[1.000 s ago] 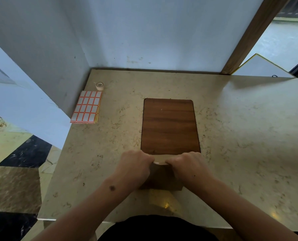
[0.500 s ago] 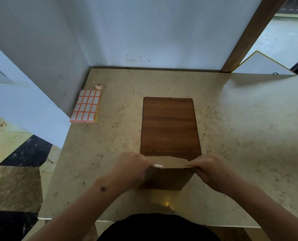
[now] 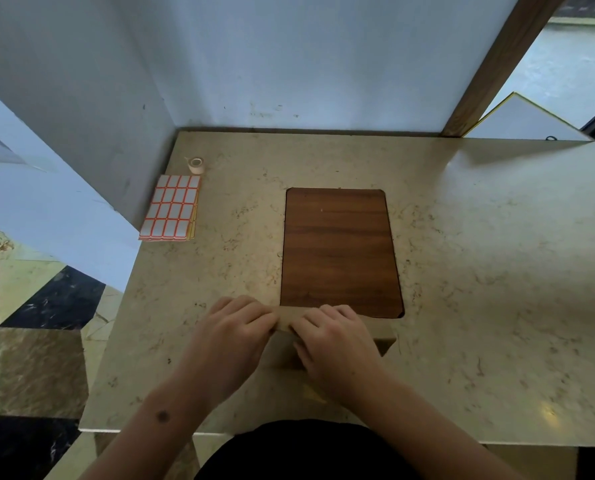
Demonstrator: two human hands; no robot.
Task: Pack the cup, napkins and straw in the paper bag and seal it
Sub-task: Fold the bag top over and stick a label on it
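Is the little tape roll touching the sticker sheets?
Apart. The head view shows bare counter between the tape roll and the sticker sheets.

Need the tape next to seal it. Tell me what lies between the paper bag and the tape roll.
Head view: only bare counter between the paper bag and tape roll; sticker sheets lie left of that line.

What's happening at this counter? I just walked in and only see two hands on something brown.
A person is closing a brown paper bag at the near edge of a marble counter. The left hand and right hand both press down on its folded top, by the wooden inset panel. Its contents are hidden. A sheet of red-bordered labels and a small tape roll lie untouched at the far left.
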